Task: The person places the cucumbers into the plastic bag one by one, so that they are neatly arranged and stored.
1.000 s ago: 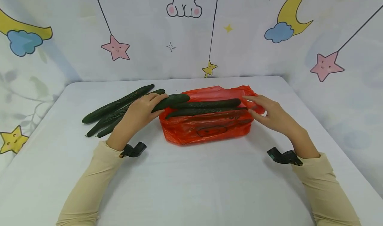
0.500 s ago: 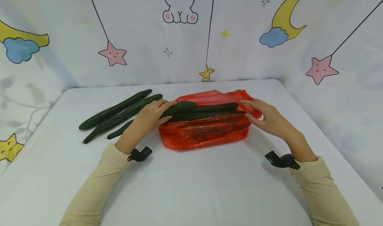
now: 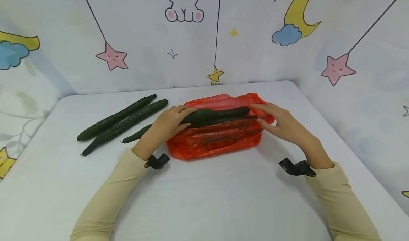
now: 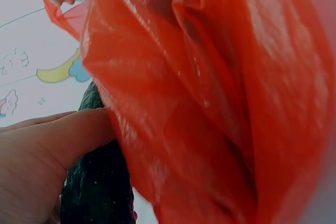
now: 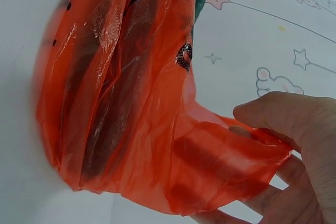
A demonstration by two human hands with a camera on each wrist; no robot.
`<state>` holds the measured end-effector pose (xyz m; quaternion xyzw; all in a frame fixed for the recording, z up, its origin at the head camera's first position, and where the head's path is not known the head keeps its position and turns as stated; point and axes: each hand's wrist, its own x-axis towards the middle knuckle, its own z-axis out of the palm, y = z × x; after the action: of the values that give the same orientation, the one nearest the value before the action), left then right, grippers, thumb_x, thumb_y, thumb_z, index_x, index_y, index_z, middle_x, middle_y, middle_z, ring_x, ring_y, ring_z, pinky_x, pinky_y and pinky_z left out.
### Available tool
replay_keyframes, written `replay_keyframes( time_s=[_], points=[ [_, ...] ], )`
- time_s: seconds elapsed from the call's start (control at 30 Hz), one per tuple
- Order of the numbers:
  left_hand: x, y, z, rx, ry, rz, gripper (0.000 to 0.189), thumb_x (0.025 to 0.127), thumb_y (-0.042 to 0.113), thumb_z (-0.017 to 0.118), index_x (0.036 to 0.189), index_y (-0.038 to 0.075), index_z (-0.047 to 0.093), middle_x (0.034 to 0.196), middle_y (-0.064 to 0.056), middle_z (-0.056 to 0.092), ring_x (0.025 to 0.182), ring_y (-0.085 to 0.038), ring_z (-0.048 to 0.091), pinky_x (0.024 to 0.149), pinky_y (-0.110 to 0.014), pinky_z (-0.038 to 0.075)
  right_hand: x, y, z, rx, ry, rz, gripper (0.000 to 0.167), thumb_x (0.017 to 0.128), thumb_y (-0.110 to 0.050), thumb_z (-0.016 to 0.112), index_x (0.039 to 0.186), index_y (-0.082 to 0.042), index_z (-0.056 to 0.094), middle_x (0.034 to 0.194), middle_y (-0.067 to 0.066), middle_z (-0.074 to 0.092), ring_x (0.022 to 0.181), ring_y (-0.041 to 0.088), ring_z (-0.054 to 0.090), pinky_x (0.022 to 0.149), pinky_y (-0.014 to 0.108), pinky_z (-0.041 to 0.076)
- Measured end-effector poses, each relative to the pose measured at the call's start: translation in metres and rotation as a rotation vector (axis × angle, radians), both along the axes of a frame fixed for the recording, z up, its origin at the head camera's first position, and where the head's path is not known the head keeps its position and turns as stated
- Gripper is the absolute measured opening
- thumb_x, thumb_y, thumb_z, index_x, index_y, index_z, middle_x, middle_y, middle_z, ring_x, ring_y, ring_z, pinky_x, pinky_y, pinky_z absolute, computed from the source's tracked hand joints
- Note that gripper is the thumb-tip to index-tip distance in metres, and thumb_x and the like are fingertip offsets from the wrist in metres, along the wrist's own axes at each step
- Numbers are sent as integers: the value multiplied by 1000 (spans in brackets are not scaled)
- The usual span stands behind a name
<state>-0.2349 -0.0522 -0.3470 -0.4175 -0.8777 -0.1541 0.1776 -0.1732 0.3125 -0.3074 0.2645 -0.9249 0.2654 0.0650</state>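
My left hand [image 3: 167, 124] grips a dark green cucumber [image 3: 200, 116], its thumb on the near side. The cucumber's tail sticks out to the left behind the wrist, and its front end lies over the red plastic bag [image 3: 191, 147]. Other cucumbers [image 3: 234, 111] lie lengthwise in the bag's opening; their left parts are hidden. At the bag's right end my right hand [image 3: 282, 124] holds the rim. Thin plastic [image 5: 226, 161] lies between its thumb and fingers in the right wrist view. The left wrist view shows the left thumb [image 4: 79, 132] against the held cucumber, beside the bag wall.
Two more cucumbers [image 3: 124, 124] lie side by side at an angle on the white table [image 3: 217, 198], left of the bag. A white cloth backdrop [image 3: 143, 38] with printed stars and moons rises behind the table and along its sides.
The left hand has moved right with its cucumber, away from the two loose ones, carrying its front end further over the bag. The right hand stays at the bag's right rim.
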Motion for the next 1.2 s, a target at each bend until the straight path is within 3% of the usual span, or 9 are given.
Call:
replay_keyframes(
  time_s=[0.4, 0.7, 1.2],
  points=[
    [-7, 23, 4, -57, -31, -29, 52, 86, 16, 76, 133, 8, 56, 123, -14, 64, 110, -30, 62, 90, -43, 53, 1, -4, 5, -1, -9, 10, 50, 93, -1, 60, 141, -6, 49, 140, 18, 51, 133, 41, 40, 103, 65, 34],
    [-10, 44, 2, -59, 13, -81, 50, 86, 16, 76, 131, 8, 57, 119, -12, 65, 107, -29, 63, 93, -40, 51, 2, -5, 3, -4, -22, 10, 51, 93, -1, 60, 142, -6, 48, 141, 19, 50, 135, 43, 38, 103, 66, 34],
    [-19, 79, 2, -116, -59, -84, 49, 90, 19, 72, 135, 10, 54, 121, -11, 64, 109, -26, 63, 94, -37, 51, 3, -3, 3, 0, -4, 16, 51, 93, -1, 61, 142, -6, 49, 140, 19, 51, 133, 42, 42, 103, 65, 35]
  ],
)
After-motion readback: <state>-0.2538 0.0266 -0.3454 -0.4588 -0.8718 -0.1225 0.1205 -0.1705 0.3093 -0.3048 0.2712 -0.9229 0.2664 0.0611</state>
